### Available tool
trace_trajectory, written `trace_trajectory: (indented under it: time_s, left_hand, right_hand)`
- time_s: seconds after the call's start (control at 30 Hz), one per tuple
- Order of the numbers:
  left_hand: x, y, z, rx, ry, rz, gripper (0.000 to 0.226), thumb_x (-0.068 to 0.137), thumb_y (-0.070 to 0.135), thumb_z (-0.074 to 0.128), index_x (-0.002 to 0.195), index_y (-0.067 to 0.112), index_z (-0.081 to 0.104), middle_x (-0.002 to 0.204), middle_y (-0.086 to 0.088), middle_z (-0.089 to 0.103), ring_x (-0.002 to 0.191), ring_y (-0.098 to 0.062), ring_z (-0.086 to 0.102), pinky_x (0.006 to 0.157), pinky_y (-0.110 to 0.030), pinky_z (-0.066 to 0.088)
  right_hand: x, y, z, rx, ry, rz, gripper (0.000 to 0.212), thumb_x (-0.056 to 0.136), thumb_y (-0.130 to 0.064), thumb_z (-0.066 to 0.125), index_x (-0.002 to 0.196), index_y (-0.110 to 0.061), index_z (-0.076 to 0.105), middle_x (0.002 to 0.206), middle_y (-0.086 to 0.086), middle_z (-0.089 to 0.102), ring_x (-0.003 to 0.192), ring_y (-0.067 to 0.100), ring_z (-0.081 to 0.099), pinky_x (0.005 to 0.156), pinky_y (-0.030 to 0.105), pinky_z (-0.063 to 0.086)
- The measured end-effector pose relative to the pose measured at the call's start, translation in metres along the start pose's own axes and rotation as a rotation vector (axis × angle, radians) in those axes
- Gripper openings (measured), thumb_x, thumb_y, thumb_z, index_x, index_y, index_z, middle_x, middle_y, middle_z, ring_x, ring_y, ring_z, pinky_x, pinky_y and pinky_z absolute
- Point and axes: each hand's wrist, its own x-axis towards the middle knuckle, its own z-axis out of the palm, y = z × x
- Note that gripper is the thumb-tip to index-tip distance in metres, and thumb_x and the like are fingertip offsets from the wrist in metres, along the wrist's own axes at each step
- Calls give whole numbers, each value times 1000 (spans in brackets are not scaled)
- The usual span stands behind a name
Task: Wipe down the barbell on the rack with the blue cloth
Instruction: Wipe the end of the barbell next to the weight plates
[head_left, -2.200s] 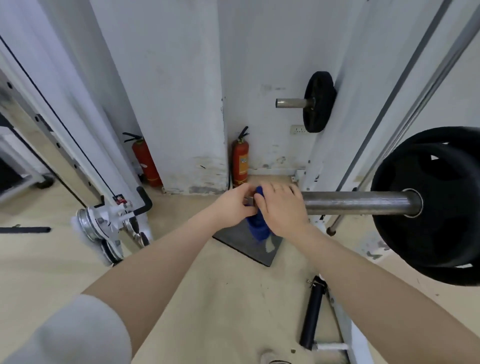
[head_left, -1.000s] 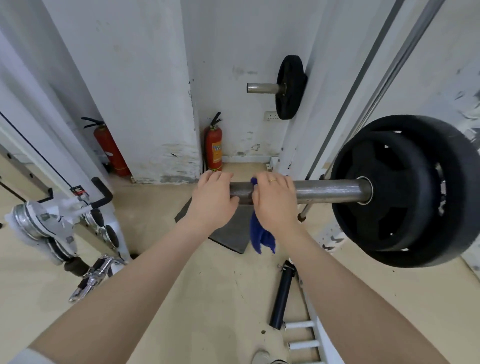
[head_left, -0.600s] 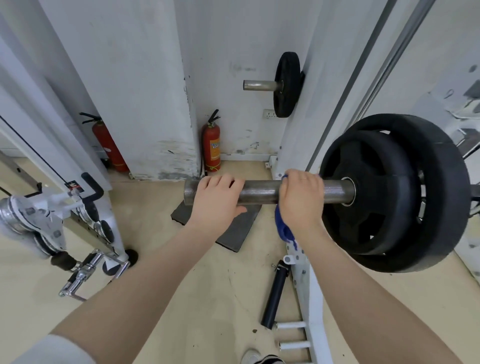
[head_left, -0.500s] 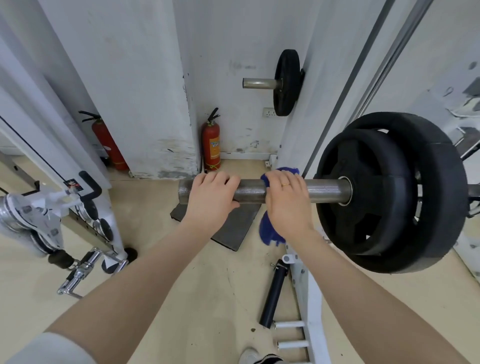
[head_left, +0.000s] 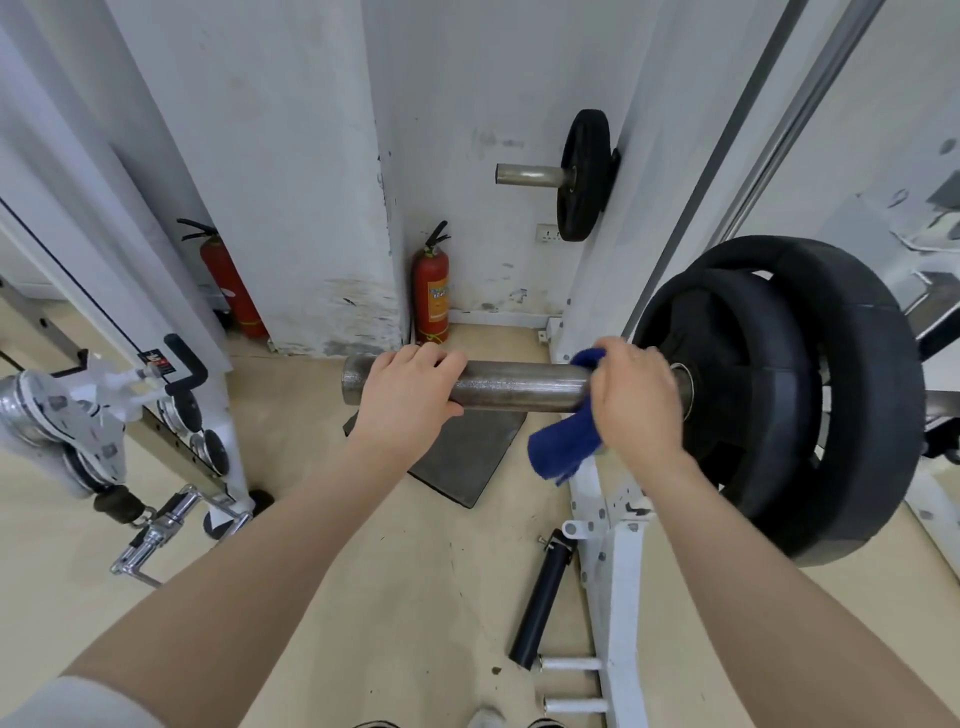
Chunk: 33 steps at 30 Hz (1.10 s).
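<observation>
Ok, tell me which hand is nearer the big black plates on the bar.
Right. The right hand grips the blue cloth on the barbell right beside the plates; the left hand holds the bar's far end.

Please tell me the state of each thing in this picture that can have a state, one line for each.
left hand: grips the bare barbell sleeve near its end.
right hand: holds the blue cloth against the sleeve, beside the plates.
blue cloth: wrapped over the sleeve, one end hanging below.
barbell sleeve: horizontal, loaded.
weight plates: loaded on the sleeve.
fire extinguisher: upright by the wall.

On the barbell sleeve (head_left: 514, 387), the left hand (head_left: 402, 400) sits left, the cloth (head_left: 566, 447) and right hand (head_left: 636, 400) right, beside the plates (head_left: 779, 395).
</observation>
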Motion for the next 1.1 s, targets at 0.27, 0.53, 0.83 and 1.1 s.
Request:
trace_trajectory:
  time_s: [0.27,0.53,0.83,1.1]
  left_hand:
    - [3,-5,-1,-20,-20,14,45,84,36,62,124,20,49,121,-2,56,114,-25,48,97,-35,32]
    - [7,-16,-1,-29,-23,102,46,86,41,56,127,23,45,122,1,53,115,-21,46,98,-34,30]
    - [11,-70,-15,-250,-156,160,64,81,34,63,137,20,36,132,-2,50,121,-22,44,100,-36,39]
    - [9,-122,-5,-785,-380,-3,54,79,21,70,127,21,46,119,6,57,107,-14,57,90,-23,44]
  right_hand:
    - [-17,-45,20,66,68,-79,24,93,-19,38,103,-12,59,96,6,65,97,26,53,102,39,34]
    - [7,-33,11,-63,-18,61,47,93,-30,15,86,-12,58,81,6,63,80,26,56,83,36,39]
    - [0,-111,30,-96,-93,-191,30,91,-24,31,91,-13,59,82,2,63,78,23,54,88,34,37]
    - [-9,-183,47,12,-57,-37,32,99,-29,27,95,-12,54,77,4,59,80,26,54,76,34,35]
